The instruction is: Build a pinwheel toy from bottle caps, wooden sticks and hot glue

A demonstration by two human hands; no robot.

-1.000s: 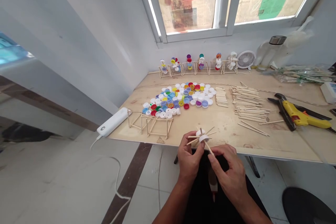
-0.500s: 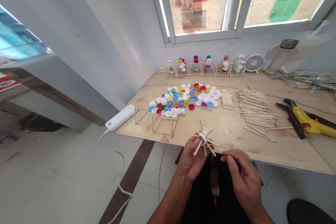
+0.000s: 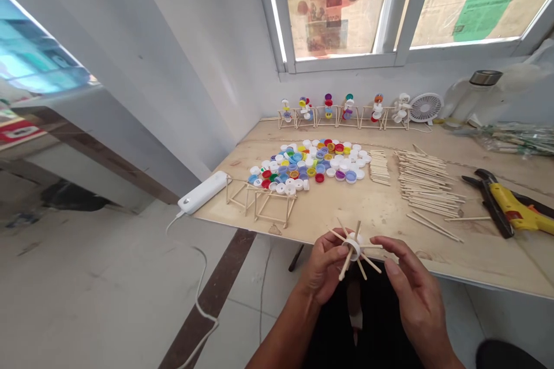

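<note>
My left hand [image 3: 324, 268] grips a white bottle cap with several wooden sticks radiating from it [image 3: 354, 248], held just below the near edge of the plywood table [image 3: 372, 207]. My right hand [image 3: 411, 288] is beside it on the right, fingers curled, with the fingertips touching the tip of one stick. A pile of coloured bottle caps [image 3: 311, 164] lies on the table beyond, next to stacks of wooden sticks [image 3: 426, 184]. A square stick frame [image 3: 264, 202] stands at the table's left front.
A yellow glue gun [image 3: 517, 210] and black pliers [image 3: 491, 202] lie at the right. Finished cap-and-stick figures [image 3: 341, 109] line the back wall beside a small white fan [image 3: 425, 108]. A white power bank [image 3: 204, 191] with a cable sits at the left corner.
My left hand turned the cap-and-stick wheel and moved it slightly right. My right hand let go of a stick, drew back, then returned to touch a stick tip. The camera shifted left.
</note>
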